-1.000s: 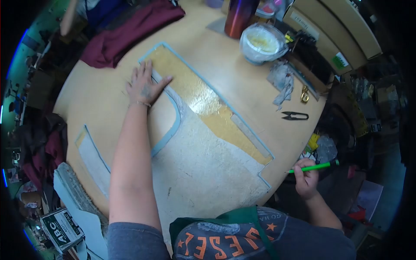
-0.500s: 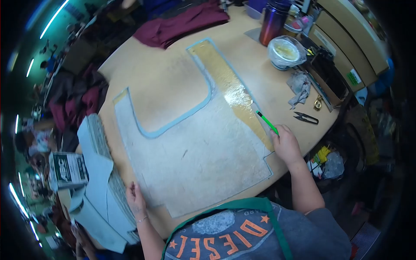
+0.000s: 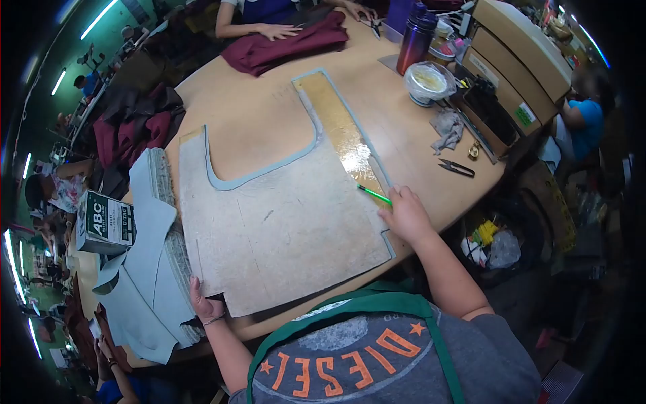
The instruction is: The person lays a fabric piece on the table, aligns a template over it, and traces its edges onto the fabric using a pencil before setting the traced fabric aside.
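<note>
A large grey pattern piece (image 3: 269,222) with light blue edging and a curved cut-out lies over light blue material on the table. A shiny yellow strip (image 3: 330,114) runs along its right arm. My right hand (image 3: 406,214) is closed around a green pen (image 3: 374,194) at the piece's right edge, the pen pointing left across the yellow strip. At the lower left corner, my left hand (image 3: 206,303) touches the piece's edge, thumb up; its other fingers are largely hidden under the piece.
Stacked light blue pieces (image 3: 145,283) and an ABC box (image 3: 104,222) stand left. A co-worker's hand (image 3: 279,31) rests by maroon cloth (image 3: 286,44). Right are a bottle (image 3: 416,40), a covered bowl (image 3: 428,82), a rag (image 3: 447,129), thread snips (image 3: 457,167) and cardboard boxes (image 3: 518,60).
My left hand has left the piece's upper part for its lower left corner. My right hand has moved from beside the table onto the right edge with the pen, whose direction has changed.
</note>
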A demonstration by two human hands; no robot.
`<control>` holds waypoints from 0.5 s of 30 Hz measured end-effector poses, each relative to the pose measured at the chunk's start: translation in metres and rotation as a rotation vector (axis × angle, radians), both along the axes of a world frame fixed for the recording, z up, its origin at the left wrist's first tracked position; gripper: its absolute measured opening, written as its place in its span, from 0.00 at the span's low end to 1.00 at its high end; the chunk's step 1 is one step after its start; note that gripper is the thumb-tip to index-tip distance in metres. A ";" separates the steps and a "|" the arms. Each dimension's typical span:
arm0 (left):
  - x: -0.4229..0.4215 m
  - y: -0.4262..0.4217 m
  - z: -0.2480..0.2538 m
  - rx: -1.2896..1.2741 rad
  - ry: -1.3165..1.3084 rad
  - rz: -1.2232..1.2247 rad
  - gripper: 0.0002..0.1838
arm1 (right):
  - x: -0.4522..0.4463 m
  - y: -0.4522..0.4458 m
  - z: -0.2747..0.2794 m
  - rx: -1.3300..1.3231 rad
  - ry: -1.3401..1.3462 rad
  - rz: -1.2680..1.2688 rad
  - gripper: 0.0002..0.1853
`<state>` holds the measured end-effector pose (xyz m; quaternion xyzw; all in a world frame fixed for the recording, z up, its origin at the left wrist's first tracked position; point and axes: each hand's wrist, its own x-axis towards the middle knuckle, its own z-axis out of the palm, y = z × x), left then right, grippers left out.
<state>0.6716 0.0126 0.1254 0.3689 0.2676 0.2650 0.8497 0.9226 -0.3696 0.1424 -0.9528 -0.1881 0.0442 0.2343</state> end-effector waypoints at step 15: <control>0.004 0.000 -0.032 0.412 0.411 0.128 0.09 | 0.053 -0.036 -0.014 0.764 0.529 -0.200 0.13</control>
